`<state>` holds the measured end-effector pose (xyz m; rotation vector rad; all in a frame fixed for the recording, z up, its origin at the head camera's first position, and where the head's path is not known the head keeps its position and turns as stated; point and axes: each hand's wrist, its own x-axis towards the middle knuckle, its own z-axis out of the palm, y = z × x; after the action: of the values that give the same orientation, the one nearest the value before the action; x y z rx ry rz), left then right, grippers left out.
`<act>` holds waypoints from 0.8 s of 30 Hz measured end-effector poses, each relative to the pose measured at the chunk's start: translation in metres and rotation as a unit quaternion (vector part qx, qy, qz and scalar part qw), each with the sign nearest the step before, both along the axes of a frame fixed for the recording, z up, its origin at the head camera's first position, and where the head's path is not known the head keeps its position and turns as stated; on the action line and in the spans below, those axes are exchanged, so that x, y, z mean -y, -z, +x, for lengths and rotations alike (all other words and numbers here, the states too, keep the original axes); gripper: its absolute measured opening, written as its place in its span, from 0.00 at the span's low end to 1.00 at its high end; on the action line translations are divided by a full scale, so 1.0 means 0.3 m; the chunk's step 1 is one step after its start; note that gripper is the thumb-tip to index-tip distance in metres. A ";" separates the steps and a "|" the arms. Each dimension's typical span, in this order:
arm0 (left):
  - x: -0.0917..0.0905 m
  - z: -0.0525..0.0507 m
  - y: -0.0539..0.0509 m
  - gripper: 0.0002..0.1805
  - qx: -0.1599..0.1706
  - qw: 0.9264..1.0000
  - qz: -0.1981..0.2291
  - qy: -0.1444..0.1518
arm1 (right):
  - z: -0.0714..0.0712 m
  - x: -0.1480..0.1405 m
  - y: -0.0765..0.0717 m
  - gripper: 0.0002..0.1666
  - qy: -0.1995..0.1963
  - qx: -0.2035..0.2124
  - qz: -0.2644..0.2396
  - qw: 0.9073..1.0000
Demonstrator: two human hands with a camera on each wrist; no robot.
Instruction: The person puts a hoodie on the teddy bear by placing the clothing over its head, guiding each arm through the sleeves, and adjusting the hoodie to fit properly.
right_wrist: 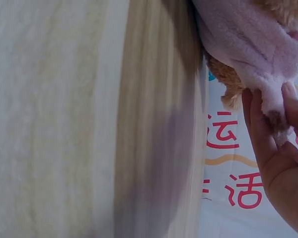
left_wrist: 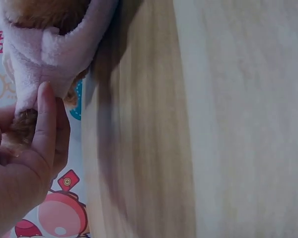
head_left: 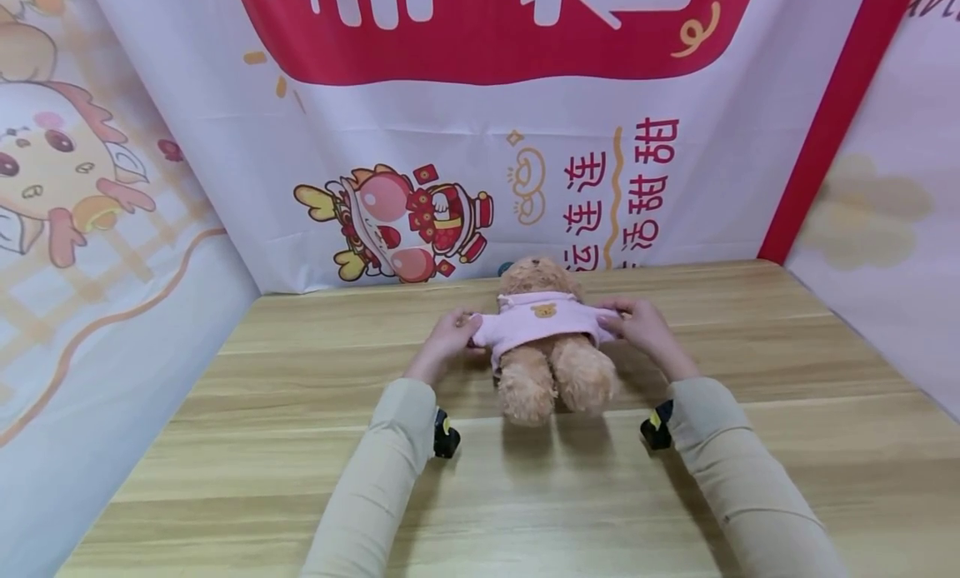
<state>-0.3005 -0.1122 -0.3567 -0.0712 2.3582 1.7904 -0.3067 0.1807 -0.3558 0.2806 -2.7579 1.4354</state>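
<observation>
A brown plush teddy bear in a pink sweater is near the table's far edge, its legs toward me. My left hand grips the sleeved arm on the left side. In the left wrist view, thumb and fingers pinch the pink sleeve, with brown fur showing at its end. On the other side my right hand holds the opposite arm. The right wrist view shows that sleeve between thumb and fingers, a tuft of fur poking out below.
The wood-grain table meets a printed cloth backdrop just behind the bear. Cloth side walls stand left and right. A small teal round thing peeks out beside the bear's head. Black wrist devices hang under both cuffs.
</observation>
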 end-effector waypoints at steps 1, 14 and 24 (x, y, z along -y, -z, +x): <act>0.001 0.003 -0.004 0.21 0.006 1.000 0.004 0.002 | 0.001 0.003 0.000 0.22 -0.008 0.009 -0.013 1.000; -0.014 0.020 -0.024 0.26 -0.024 0.996 -0.083 -0.014 | 0.000 -0.014 -0.058 0.38 -0.044 0.060 -0.003 0.997; -0.009 -0.029 -0.102 0.28 -0.151 0.944 -0.259 -0.136 | -0.036 -0.024 -0.152 0.49 0.078 -0.092 0.160 0.980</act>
<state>-0.3091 -0.1094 -0.3261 -0.2136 3.1237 1.2954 -0.3175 0.1880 -0.3102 0.1846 -2.7737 0.8790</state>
